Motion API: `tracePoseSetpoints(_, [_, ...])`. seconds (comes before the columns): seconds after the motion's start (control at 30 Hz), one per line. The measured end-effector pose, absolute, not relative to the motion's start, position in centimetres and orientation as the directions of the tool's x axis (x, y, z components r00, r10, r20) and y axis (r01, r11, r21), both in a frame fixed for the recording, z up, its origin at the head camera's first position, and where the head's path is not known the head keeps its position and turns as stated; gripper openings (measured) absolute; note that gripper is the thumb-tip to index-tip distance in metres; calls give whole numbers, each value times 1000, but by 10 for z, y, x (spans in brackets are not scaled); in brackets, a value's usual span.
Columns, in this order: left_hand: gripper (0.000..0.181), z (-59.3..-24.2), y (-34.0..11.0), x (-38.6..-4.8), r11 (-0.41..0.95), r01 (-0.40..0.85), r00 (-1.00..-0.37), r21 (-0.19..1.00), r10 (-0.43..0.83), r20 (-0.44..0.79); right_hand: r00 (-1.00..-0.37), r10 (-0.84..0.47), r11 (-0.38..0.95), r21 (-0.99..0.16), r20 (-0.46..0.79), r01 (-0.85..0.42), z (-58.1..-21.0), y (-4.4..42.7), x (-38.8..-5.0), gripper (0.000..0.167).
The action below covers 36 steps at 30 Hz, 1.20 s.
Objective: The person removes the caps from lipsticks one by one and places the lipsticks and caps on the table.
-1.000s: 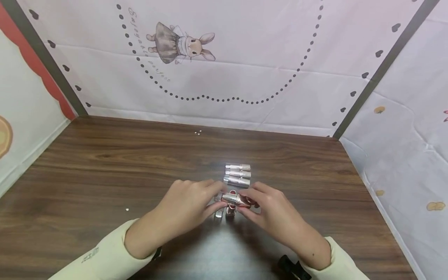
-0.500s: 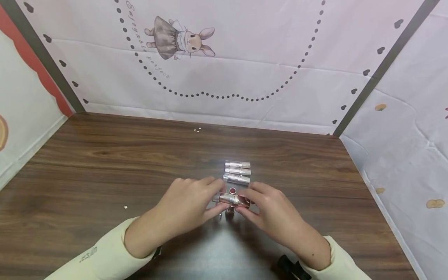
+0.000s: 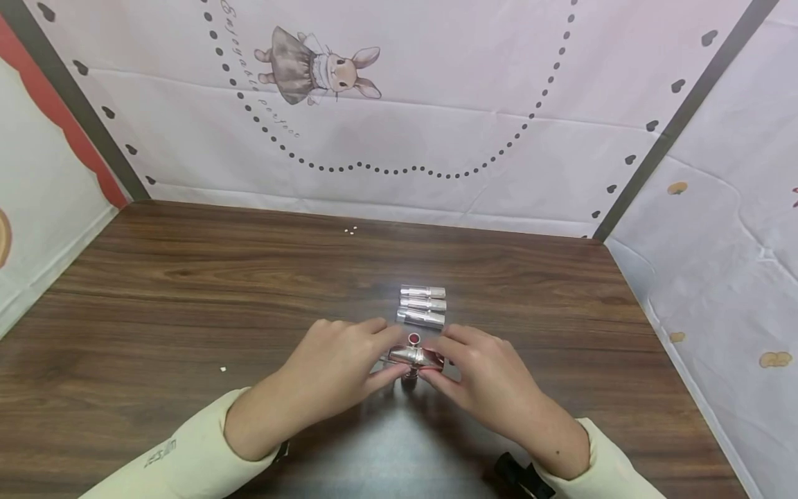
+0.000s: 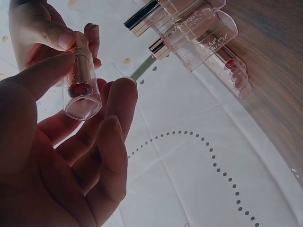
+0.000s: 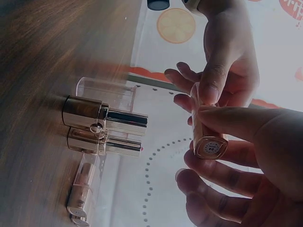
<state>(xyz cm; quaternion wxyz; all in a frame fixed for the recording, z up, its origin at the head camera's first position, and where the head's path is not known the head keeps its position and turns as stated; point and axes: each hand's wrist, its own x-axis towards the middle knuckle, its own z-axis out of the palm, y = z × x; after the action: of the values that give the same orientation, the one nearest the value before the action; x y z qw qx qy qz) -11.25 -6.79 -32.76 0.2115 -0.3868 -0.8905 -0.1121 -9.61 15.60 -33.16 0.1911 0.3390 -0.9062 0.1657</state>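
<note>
In the head view, a lipstick (image 3: 416, 357) with a gold base is held sideways between both hands. My left hand (image 3: 339, 360) pinches its clear-cap end, and my right hand (image 3: 492, 371) grips the base. The clear cap (image 4: 83, 109) surrounds the red tip in the left wrist view. A round label shows on the base's end (image 5: 211, 148) in the right wrist view. Just beyond my fingers stand uncapped gold lipsticks (image 5: 85, 113), upright and close together, beside a standing clear cap (image 5: 105, 92). My hands partly hide them in the head view.
Behind the hands, three capped lipsticks (image 3: 421, 305) lie in a row on the brown wooden table (image 3: 249, 277). Small white bits (image 3: 351, 230) lie near the back edge, and another white scrap (image 3: 223, 369) lies at the left. Printed cloth walls (image 3: 436, 69) enclose the table.
My hands have drawn slightly closer together along the held lipstick, with the cap end shifting toward the base. The standing and lying lipsticks stay in place; the head view has tilted a little.
</note>
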Motion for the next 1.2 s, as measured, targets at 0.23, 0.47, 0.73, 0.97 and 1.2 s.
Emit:
tracePoseSetpoints(0.23, [30, -327, -68, -113, 686, 727, -623, 31, 639, 452, -713, -541, 735, -162, 447, -659, -333, 156, -97, 23])
tracePoseSetpoints(0.47, [29, -327, -68, -112, 696, 717, -635, 28, 637, 437, -742, -529, 758, -165, 411, -631, -332, 155, -96, 22])
tracePoseSetpoints(0.73, [29, -328, -69, -112, 686, 727, -625, 29, 643, 442, -756, -523, 765, -175, 395, -620, -332, 155, -95, 21])
tracePoseSetpoints(0.97, [28, -328, -70, -112, 674, 737, -622, 46, 651, 434, -752, -523, 762, -177, 401, -624, -334, 155, -94, 24])
tracePoseSetpoints(1.2, [28, -326, -71, -113, 670, 741, -621, 43, 660, 422, -744, -524, 750, -189, 414, -633, -334, 155, -96, 24])
